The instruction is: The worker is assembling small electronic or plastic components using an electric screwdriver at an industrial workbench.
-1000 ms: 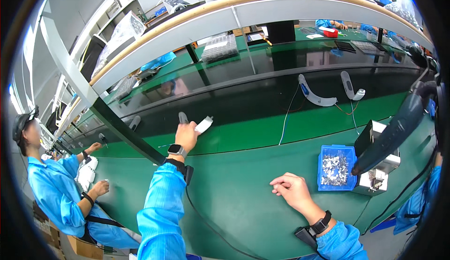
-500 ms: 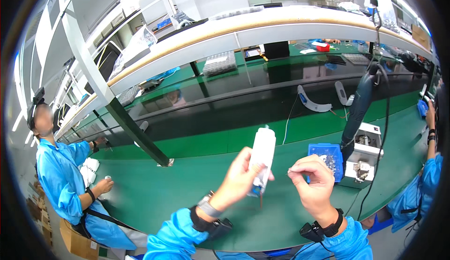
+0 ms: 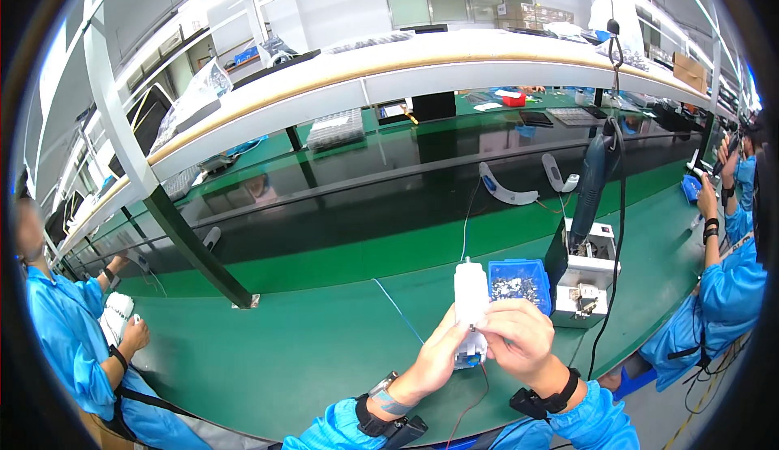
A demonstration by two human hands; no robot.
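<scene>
While both hands meet above bench (image 3: 324,344), I note white plastic part (image 3: 471,300) upright between them. Left hand (image 3: 438,357) curled shut round part's lower end; right hand (image 3: 519,332) pinching its side, fingers closed. I judge: keep part vertical, grip firm, wires (image 3: 479,385) below hands slack. Blue parts bin (image 3: 519,284) just beyond right hand; hanging driver (image 3: 596,174) further out.

Brown cardboard boxes (image 3: 688,67) stand on the upper shelf at two o'clock. A clear plastic bag (image 3: 203,86) lies on that shelf at eleven o'clock, a dark screen (image 3: 146,121) just below it.
</scene>
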